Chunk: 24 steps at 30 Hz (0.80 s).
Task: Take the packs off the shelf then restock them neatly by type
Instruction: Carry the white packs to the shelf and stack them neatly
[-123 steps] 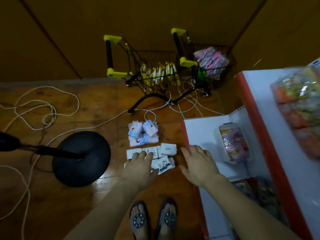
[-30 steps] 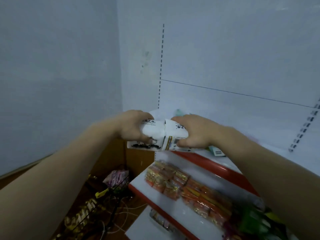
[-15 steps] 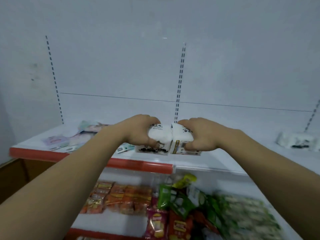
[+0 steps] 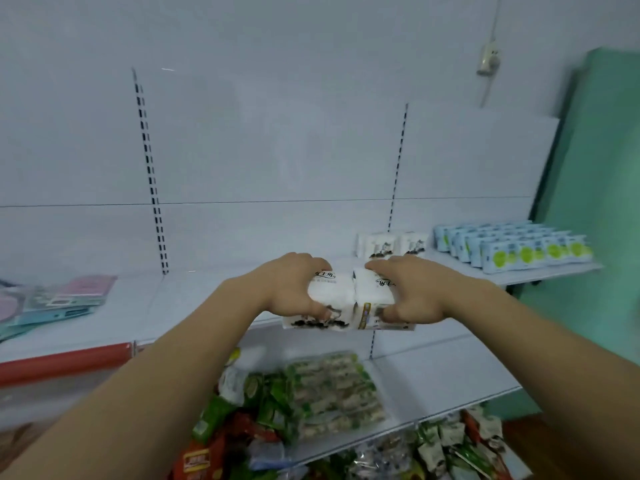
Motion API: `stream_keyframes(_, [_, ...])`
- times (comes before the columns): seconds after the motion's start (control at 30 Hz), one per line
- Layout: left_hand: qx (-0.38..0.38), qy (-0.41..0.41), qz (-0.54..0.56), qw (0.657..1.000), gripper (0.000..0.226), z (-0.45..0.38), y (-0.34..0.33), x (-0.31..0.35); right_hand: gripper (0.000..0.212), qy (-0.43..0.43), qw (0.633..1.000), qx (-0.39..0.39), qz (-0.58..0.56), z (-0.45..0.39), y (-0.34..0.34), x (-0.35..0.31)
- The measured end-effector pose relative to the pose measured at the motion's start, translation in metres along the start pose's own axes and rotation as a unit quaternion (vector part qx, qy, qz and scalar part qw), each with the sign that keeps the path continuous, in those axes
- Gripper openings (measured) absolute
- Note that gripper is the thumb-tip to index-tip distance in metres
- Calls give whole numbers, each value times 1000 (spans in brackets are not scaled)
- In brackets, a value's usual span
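Hands: left hand point(image 4: 291, 285) and right hand point(image 4: 412, 292) meet at centre frame, each closed over white tissue packs point(image 4: 346, 303) pressed side by side between them.
Held packs: raised in front of the top shelf point(image 4: 194, 299); whether they touch its surface cannot be told, and fingers cover much of the black print, so the count is unclear.
Shelved white packs: a short row of matching packs point(image 4: 391, 244) stands at the back of the shelf, just above the right hand, its lower edge hidden by the fingers.
Blue packs: neat rows of blue-and-green packs point(image 4: 512, 245) fill the right end of the shelf, centre right of frame.
Left edge: flat pink and teal packets point(image 4: 59, 299) lie blurred and cut off by the frame.
Lower shelf: green, red and white snack bags point(image 4: 311, 393) heaped at bottom centre, labels too smeared to read.
Upper right: a pale fitting point(image 4: 488, 60) on the wall, indistinct.
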<state>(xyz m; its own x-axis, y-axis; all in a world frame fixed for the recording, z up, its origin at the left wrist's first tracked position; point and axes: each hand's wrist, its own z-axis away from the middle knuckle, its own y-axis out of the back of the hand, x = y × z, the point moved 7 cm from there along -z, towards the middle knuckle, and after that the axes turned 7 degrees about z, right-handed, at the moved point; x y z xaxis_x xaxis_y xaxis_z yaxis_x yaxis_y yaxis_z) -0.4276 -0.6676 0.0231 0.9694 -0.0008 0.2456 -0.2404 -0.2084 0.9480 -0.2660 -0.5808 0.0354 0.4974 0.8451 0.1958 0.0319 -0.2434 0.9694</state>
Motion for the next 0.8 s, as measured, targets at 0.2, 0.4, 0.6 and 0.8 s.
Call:
stream_keyframes(0.2, [-18, -41, -3, 999, 80, -82, -41, 48, 89, -55, 998, -9, 15, 24, -30, 86])
stream_keyframes(0.4, [-21, -54, -12, 998, 84, -166, -71, 62, 89, -77, 997, -10, 22, -2, -47, 161])
stream_keyframes(0.6, [-3, -27, -20, 999, 86, -262, -80, 37, 87, -75, 997, -12, 22, -71, -64, 234])
stream_keyframes(0.8, [3, 36, -29, 999, 81, -321, -97, 5, 84, -68, 997, -27, 21, -124, -92, 288])
